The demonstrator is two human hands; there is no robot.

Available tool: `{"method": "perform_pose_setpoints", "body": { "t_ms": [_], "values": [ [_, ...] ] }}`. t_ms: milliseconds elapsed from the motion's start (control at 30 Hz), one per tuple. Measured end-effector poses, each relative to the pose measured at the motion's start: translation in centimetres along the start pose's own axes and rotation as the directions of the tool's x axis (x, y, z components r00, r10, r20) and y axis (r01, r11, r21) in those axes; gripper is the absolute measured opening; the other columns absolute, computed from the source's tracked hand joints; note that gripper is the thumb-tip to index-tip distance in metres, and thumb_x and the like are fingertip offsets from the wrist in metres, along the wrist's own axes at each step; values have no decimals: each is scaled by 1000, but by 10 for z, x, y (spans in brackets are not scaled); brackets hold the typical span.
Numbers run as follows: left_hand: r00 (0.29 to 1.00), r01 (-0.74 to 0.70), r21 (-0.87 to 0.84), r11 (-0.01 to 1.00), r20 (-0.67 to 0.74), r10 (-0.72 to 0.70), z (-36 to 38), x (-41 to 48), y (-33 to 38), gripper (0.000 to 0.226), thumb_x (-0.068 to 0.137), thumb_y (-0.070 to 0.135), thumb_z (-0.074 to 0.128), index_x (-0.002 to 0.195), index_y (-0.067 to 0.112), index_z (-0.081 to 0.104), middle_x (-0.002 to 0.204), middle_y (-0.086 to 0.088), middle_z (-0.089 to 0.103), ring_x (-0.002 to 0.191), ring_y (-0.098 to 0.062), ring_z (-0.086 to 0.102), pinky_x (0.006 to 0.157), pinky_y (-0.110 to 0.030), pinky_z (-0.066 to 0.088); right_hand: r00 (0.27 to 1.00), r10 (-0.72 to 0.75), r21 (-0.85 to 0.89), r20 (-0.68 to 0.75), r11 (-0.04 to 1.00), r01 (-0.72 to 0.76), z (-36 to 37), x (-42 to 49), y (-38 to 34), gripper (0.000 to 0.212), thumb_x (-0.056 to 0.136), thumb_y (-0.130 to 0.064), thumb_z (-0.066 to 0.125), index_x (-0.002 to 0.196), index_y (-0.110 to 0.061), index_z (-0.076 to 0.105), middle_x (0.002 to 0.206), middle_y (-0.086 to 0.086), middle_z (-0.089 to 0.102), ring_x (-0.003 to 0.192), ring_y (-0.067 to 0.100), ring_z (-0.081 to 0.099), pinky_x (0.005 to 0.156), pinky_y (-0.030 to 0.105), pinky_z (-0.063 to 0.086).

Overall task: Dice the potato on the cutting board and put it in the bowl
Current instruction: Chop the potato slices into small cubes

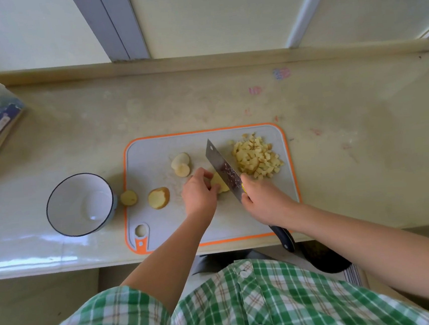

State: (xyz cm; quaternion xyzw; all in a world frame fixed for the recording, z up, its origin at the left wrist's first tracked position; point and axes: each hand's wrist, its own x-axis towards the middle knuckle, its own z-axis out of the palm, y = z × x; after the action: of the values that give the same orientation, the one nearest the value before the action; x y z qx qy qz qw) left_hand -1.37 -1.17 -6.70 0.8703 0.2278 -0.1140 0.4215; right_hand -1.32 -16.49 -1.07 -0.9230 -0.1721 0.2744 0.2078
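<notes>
Mostly pale-yellow potato cubes [257, 159] — some slices [181, 165]

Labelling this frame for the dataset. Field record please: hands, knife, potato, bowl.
left hand: holds potato piece on board
right hand: grips knife, blade at the piece
dice: piled at board's right end
slices: uncut, left of the knife
bowl: left of board, no potato inside

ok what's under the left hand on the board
A pale potato piece sticks out from under the left hand, beside the knife. The rest of it is covered by the fingers, so its full shape cannot be seen.
</notes>
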Motion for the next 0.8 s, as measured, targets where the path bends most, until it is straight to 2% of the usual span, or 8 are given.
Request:
{"method": "perform_pose_setpoints", "body": {
  "t_ms": [333,533,667,800],
  "values": [
    [999,30,-12,999,17,-30,0,4,0,22,78,4,72,93,16,61,65,5,50,69,-21,56,72,-43,57,997,60,67,-54,996,-57,27,2,2,10,95,-14,39,86,-15,35,64,2,43,56,19,45,47,31,30],
    [1000,16,7,1000,11,-17,-1,1,2,21,79,5,72,93,16,60,65,6,51,72,-22,58,73,-41,55,992,55,39,-116,998,-51,31,6,4,2,96,-16,39,96,-14,40,61,-2,40,52,17,42,44,29,23],
    [1000,23,22,999,-11,-23,-2,-1,2,16,83,12,69,97,13,61,75,3,59,78,-22,62,75,-37,53,993,25,46,-113,999,-20,17,11,3,3,97,-17,38,95,-16,36,60,0,42,49,13,41,44,29,23],
    [997,65,7,998,-37,-64,-2,-3,1,10,86,13,65,96,12,63,82,1,65,82,-22,64,78,-36,53,997,10,31,-76,999,-8,0,6,-4,14,95,-13,40,84,-15,31,60,1,39,50,15,38,46,32,21]
  ]
}}
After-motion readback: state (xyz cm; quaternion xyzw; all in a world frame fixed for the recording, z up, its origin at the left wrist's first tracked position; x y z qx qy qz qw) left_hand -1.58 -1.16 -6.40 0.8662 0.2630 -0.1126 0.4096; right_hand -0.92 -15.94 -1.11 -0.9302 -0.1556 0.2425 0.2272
